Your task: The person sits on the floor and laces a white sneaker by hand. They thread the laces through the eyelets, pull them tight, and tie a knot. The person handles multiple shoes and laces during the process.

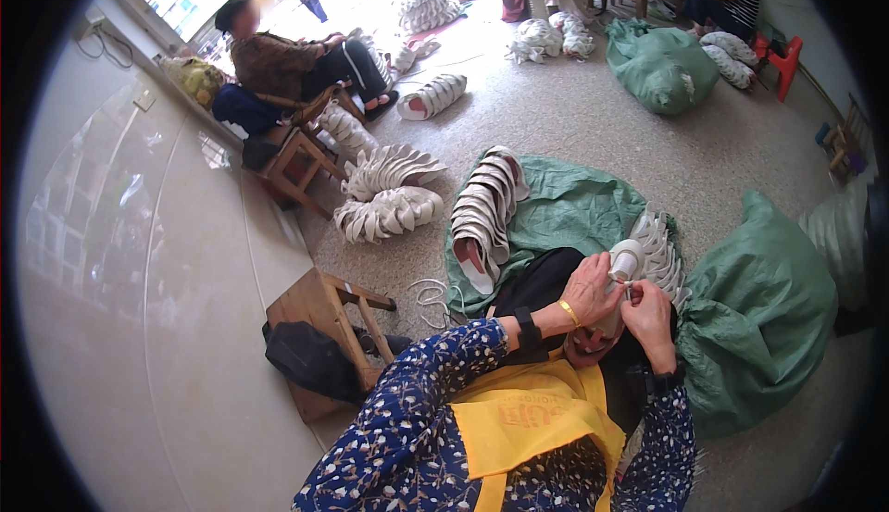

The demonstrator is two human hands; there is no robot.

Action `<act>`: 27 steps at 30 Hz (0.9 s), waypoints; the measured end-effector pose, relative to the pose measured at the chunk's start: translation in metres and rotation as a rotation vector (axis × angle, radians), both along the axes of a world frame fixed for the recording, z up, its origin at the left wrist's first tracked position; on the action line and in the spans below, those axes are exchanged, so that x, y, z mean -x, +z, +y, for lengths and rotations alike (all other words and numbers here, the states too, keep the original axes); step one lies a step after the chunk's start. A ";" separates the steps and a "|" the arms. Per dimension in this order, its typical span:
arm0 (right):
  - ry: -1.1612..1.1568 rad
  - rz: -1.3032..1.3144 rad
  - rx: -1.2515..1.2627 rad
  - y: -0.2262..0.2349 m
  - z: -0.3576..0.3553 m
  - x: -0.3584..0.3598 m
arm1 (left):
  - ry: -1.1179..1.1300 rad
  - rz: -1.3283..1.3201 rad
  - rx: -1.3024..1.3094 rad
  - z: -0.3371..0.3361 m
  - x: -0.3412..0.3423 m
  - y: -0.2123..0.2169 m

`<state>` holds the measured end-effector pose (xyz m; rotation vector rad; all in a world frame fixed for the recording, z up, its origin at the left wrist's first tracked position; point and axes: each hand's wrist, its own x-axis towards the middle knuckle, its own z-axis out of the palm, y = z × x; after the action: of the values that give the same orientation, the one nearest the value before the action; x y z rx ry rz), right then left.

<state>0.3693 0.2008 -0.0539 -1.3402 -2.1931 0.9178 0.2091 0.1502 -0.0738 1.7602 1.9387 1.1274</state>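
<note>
My left hand, with a gold bangle and a black wristband, grips a white shoe held over my lap. My right hand is right beside it, fingers pinched on a thin white lace at the shoe's near end. The two hands touch. Below them are my yellow apron and blue flowered sleeves. A fan of nested white shoes lies just behind the held shoe.
A row of white shoes lies on a green sheet. A full green sack is at my right. A wooden stool and a black bag stand at my left. More shoe piles and seated people are farther off.
</note>
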 end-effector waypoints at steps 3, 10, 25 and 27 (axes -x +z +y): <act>-0.054 -0.081 -0.160 -0.006 -0.003 0.011 | -0.010 0.017 0.017 0.003 -0.002 -0.004; -0.084 0.042 -0.265 -0.018 -0.003 0.010 | 0.021 0.058 0.106 0.005 -0.004 0.008; -0.060 -0.021 -0.162 -0.005 -0.008 0.010 | 0.016 0.073 0.095 0.002 -0.004 0.007; -0.068 -0.019 -0.149 -0.006 -0.008 0.010 | 0.001 0.076 0.083 0.002 -0.003 0.005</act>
<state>0.3595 0.1926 -0.0599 -1.3488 -2.1688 0.7050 0.2122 0.1518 -0.0692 1.7827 1.9997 0.9784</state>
